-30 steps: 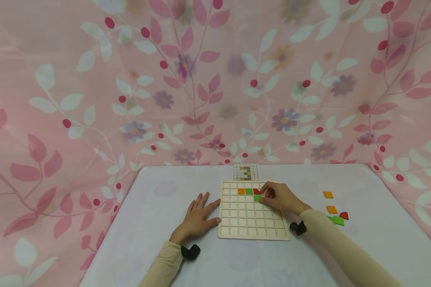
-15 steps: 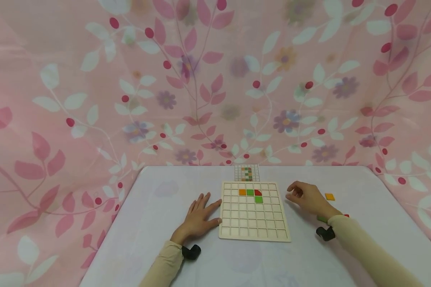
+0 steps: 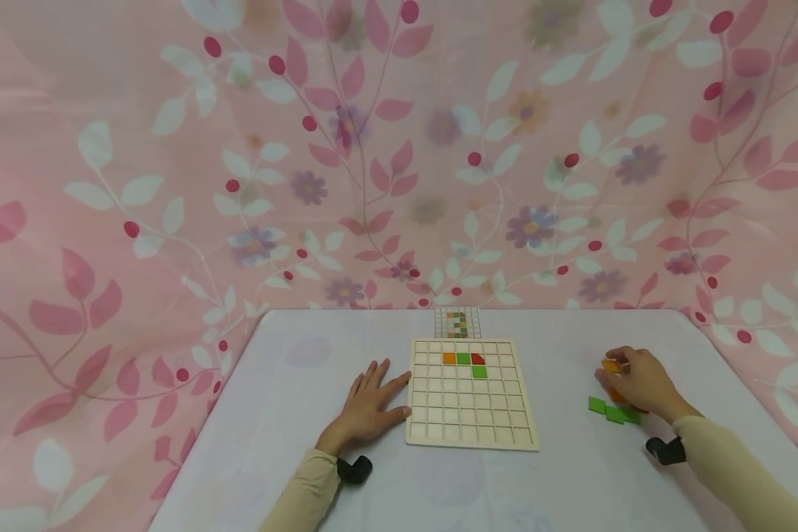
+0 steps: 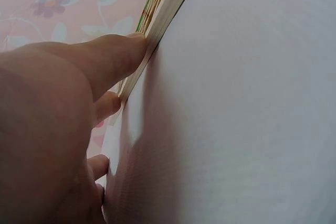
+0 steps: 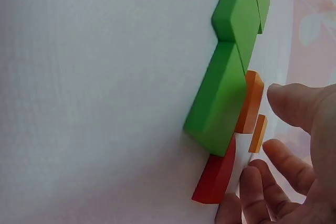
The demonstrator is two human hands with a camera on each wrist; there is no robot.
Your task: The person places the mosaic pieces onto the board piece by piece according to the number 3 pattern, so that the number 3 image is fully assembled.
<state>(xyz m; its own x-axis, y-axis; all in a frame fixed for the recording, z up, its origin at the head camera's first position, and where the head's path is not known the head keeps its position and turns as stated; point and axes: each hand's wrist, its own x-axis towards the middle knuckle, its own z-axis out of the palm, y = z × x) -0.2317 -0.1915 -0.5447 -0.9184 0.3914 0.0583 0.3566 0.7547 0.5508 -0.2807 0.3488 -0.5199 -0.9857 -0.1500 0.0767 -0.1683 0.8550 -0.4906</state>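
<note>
A cream grid board (image 3: 465,414) lies on the white table. In its cells sit an orange square tile (image 3: 449,358), a green tile (image 3: 463,358), a red tile with a rounded corner (image 3: 479,359) and, below it, another green tile (image 3: 479,372). My left hand (image 3: 367,406) lies spread on the table, thumb and index finger touching the board's left edge. To the right, my right hand (image 3: 641,384) hovers over loose tiles, thumb and index finger apart on either side of an orange tile (image 3: 611,366). A second orange tile (image 5: 251,100) lies nearer the wrist.
Several loose green tiles (image 3: 615,414) lie below my right hand, with a red tile (image 5: 214,177) beside them, mostly hidden in the head view. A printed pattern card (image 3: 457,322) lies behind the board. A pink floral cloth (image 3: 399,185) hangs beyond the table.
My right hand has left the green tile in the board and moved right to the loose tiles, reaching around an orange one. My left hand has stayed at the board's edge.
</note>
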